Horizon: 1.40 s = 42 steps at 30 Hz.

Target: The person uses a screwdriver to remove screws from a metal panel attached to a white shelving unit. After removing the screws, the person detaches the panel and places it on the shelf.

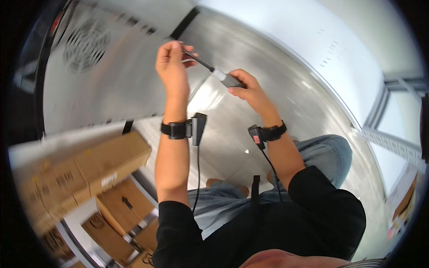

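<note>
My right hand is wrapped round the grey handle of a screwdriver. Its long dark shaft runs up and left from a pale collar. At the shaft's far end, my left hand has its thumb and fingers closed about the tip, which they partly hide. The tool is held in the air, tilted, above the shiny floor. To the left of my left hand is a large grey metal panel with a round vent grille. Both wrists wear black straps with small dark boxes and cables.
Brown cardboard boxes are stacked at the lower left, some on a rack. A white cabinet side curves along the upper right. A perforated metal rail is at the far right. My bent knees are below my right hand.
</note>
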{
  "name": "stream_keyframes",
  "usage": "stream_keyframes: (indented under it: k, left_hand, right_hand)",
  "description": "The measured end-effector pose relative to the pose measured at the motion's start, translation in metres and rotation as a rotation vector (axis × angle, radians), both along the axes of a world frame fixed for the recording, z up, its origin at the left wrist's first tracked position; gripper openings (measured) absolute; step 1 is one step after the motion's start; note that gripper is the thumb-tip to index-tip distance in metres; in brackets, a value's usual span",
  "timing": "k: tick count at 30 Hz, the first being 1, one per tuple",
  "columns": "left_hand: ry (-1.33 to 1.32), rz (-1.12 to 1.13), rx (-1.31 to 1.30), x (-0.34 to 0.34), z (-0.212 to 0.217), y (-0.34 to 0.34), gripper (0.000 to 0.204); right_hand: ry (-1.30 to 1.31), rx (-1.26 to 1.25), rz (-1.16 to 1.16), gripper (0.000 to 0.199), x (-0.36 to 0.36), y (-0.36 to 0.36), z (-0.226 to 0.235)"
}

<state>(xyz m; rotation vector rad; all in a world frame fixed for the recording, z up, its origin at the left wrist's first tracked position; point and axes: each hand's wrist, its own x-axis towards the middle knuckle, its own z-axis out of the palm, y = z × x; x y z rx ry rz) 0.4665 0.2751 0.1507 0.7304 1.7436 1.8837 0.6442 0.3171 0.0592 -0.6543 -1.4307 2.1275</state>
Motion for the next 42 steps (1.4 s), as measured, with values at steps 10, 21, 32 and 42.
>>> stream_keyframes:
  k: [10,21,32,42]
  left_hand:
    - [-0.117,-0.420,-0.169,0.122,-0.059,0.195,0.018]
    - [-0.349,-0.547,-0.438,0.125,-0.164,0.255,0.012]
    - [0.420,-0.606,-0.369,0.152,-0.253,0.325,0.011]
    - [0.877,-0.707,-0.171,0.189,-0.277,0.344,0.008]
  right_hand:
    - [-0.205,-0.156,-0.562,0.022,0.137,0.126,-0.034]
    - [-0.350,-0.273,-0.649,0.021,0.144,0.140,-0.092]
    - [-0.339,-0.453,-0.948,0.023,0.159,0.117,-0.105]
    - [-0.270,-0.587,-1.112,0.022,0.161,0.092,-0.111]
